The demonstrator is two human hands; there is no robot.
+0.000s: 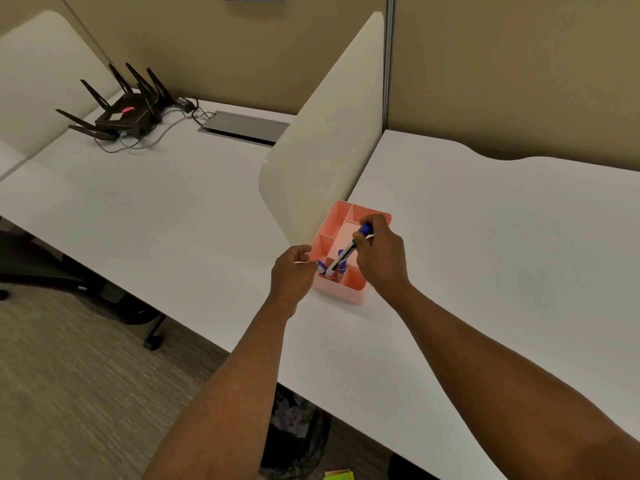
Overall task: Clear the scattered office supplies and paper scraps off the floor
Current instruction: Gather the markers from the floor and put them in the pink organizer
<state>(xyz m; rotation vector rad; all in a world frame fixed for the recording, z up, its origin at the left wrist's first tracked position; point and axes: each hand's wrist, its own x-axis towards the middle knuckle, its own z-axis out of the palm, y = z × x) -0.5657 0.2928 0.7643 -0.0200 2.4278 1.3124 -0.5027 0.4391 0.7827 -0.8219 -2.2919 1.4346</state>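
A person's right hand [379,252] pinches light, rigid markers [343,258] by their capped ends over a pink organizer [341,291] mid-desk beside the divider, the left hand [292,271] loosely curled, seemingly empty.

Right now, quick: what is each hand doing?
Left hand: fingers loosely curled beside the pink organizer, apparently holding nothing.
Right hand: grips markers, lowering them into the organizer.
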